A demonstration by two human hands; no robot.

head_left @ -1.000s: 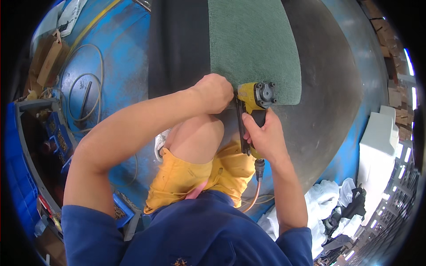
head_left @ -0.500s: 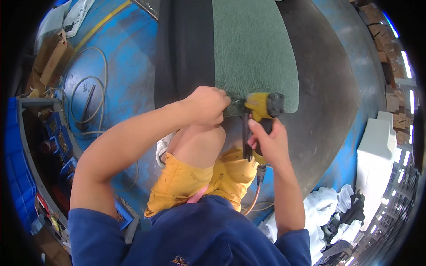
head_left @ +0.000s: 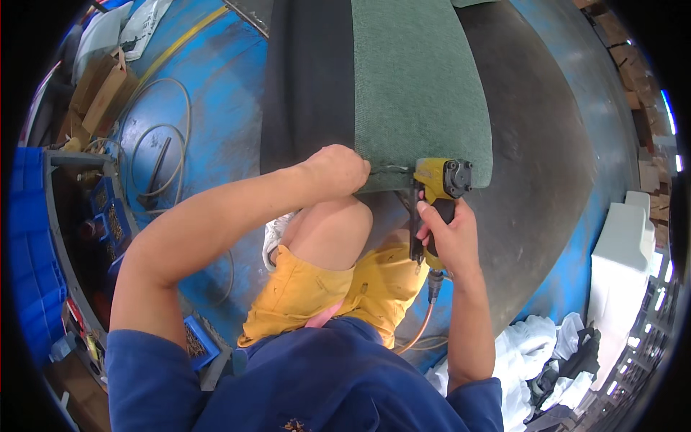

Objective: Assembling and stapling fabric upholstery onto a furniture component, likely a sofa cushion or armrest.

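The left hand [head_left: 340, 171] pinches the near edge of one green woven-fabric panel [head_left: 417, 93]; the right hand [head_left: 455, 234] grips one yellow-and-black air nailer [head_left: 435, 177] there. Scuffed blue floor [head_left: 224, 101] lies open leftward.

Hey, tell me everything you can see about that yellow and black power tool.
The power tool has a yellow, hard-looking body with a dark end cap on its right, bolted at the corners. A black handle extends below, with a slim black bar to its left. At the bottom, a dark coupling joins a coppery hose. The right grip is wrapped around the handle. Its upper left end is by the green fabric's near edge; contact is unclear.
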